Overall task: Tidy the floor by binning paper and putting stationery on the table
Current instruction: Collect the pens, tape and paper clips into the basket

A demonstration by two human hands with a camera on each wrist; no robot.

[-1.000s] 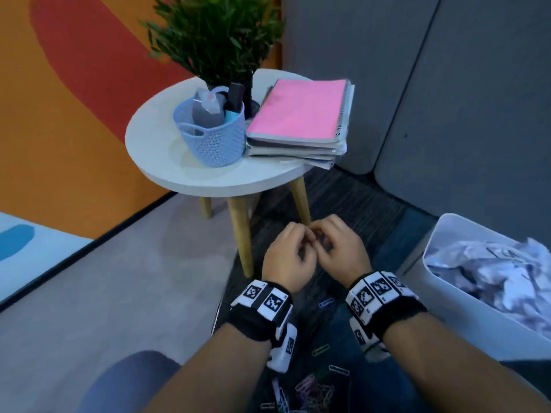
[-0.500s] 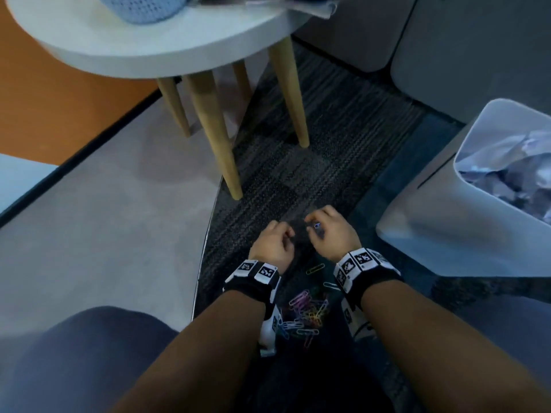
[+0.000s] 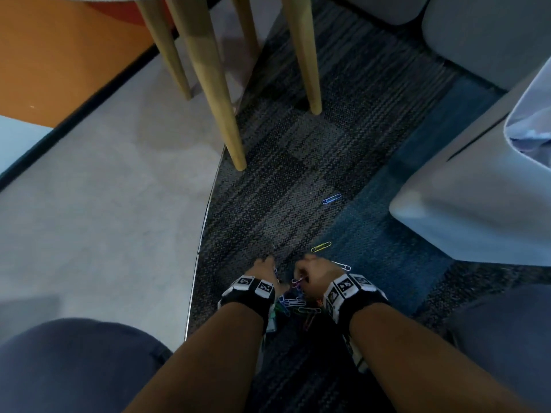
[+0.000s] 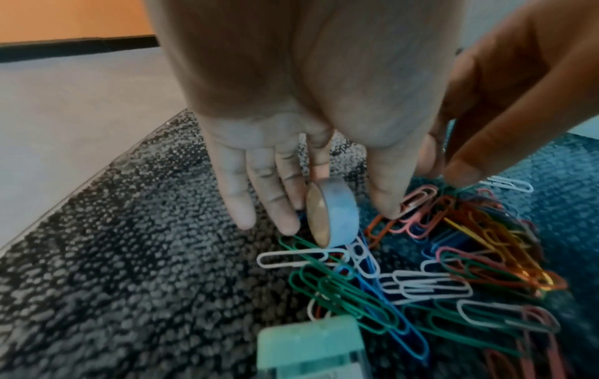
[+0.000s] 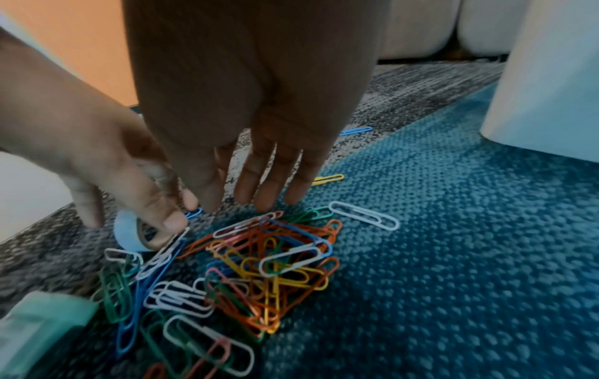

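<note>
1. Both hands hang low over the carpet, close together, just above a pile of paper clips.
2. Left hand: fingers mostly straight and pointing down, with a small roll of tape pinched on edge between index finger and thumb; the roll touches the near clips of the pile.
3. Right hand: fingers straight, slightly spread, tips just above the pile, nothing gripped in its wrist view. Head view is blurred here and looks like a pink clip at the fingers; cannot tell.
4. Clips are mixed colours (white, green, blue, orange, yellow, pink), tangled in one heap on the dark and blue carpet.
5. Stray clips apart from the heap: a white clip just beside it, a yellow clip a little beyond the fingers, a blue clip farther out.
6. Small teal box lies on the carpet at the near edge of the heap, touching some clips.
7. White bin stands right of the hands, crumpled paper showing at its top.
8. Bench legs stand ahead, on carpet and pale floor.
</note>
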